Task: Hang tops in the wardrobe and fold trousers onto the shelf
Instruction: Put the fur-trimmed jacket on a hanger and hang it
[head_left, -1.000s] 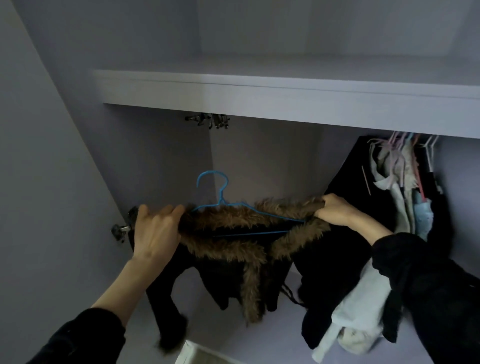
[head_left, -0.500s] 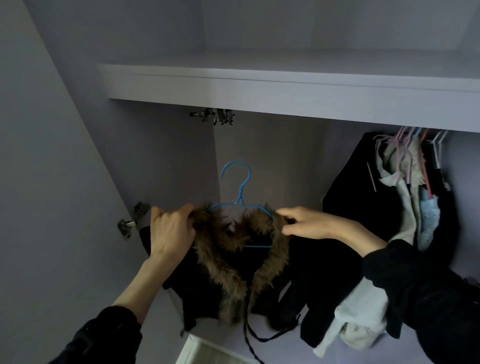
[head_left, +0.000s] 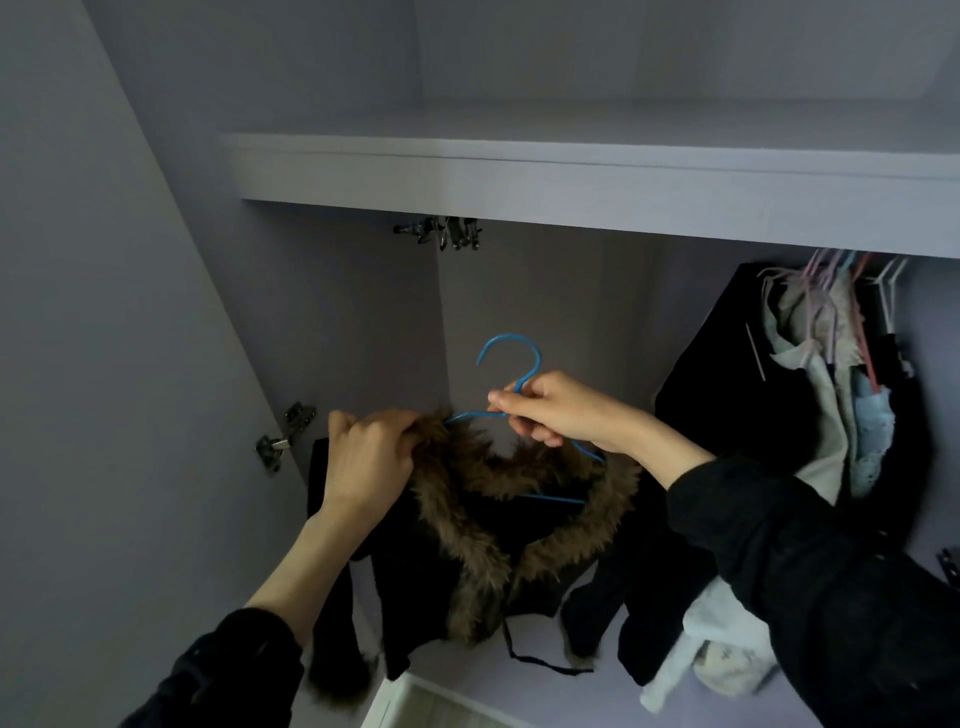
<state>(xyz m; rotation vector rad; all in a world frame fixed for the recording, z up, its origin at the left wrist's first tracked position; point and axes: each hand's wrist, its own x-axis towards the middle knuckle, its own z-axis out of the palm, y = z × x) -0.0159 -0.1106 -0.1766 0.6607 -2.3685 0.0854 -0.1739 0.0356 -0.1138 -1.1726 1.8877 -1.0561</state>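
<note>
A black top with a brown fur collar (head_left: 483, 525) hangs on a blue wire hanger (head_left: 511, 353) inside the wardrobe, below the shelf. My left hand (head_left: 366, 457) grips the fur collar at its left shoulder. My right hand (head_left: 545, 410) pinches the hanger at the base of its hook, above the collar. The hook points up and touches nothing. The top's sleeves and a thin black cord dangle below.
A wide white shelf (head_left: 571, 176) spans the wardrobe above the hanger. Several garments on hangers (head_left: 821, 395) crowd the right side. Metal fittings (head_left: 441, 234) sit under the shelf's left end. A door hinge (head_left: 283, 434) is on the left panel.
My right hand left the collar's right side and took hold of the hanger under its hook. The top has bunched together toward the middle, and the hanger sits higher and further right.
</note>
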